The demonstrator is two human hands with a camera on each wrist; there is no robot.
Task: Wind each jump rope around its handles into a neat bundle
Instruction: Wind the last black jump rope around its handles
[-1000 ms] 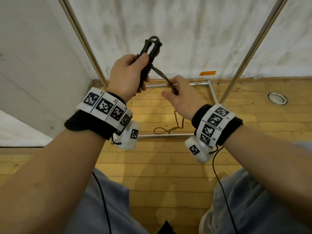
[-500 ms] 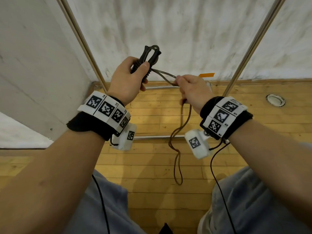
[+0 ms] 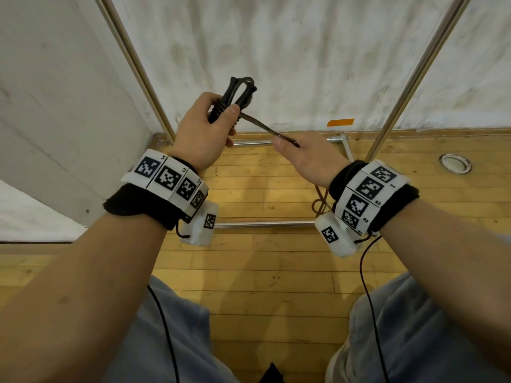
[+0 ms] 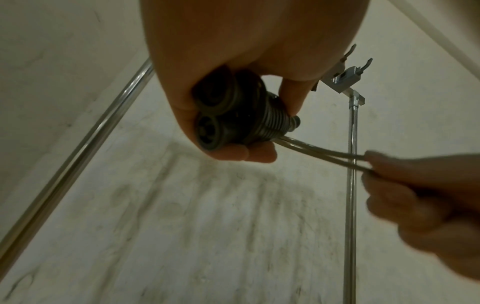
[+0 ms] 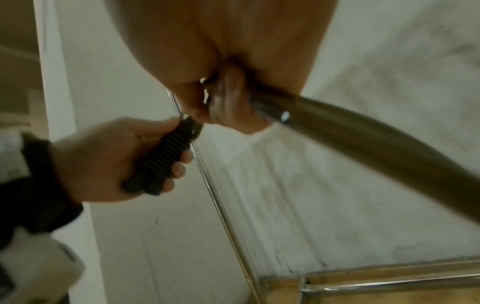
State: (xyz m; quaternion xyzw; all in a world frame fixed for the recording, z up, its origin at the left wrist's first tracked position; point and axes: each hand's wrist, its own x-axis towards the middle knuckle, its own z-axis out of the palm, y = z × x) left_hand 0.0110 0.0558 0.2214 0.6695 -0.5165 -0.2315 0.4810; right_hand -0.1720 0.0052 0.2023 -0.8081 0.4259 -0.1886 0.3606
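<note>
My left hand (image 3: 206,125) grips two black ribbed jump-rope handles (image 3: 235,96) held side by side, tips up, with several turns of rope coiled around them (image 4: 270,123). From the coils a doubled brown rope (image 3: 262,126) runs taut down to the right into my right hand (image 3: 304,154), which pinches it between thumb and fingers. The loose rest of the rope (image 3: 320,201) hangs below my right wrist. In the right wrist view the handles (image 5: 163,156) sit in my left hand and the rope (image 5: 363,139) passes close to the lens, blurred.
A metal rack frame stands in front of me, with slanted poles at the left (image 3: 132,62) and at the right (image 3: 409,76) and a low crossbar (image 3: 265,223) over the wooden floor. A white wall is behind it. My knees (image 3: 401,327) are at the bottom.
My right hand has come down from beside the handles and swung lower and rightward, pulling the rope taut. The hanging loop is shorter. My left hand stays put.
</note>
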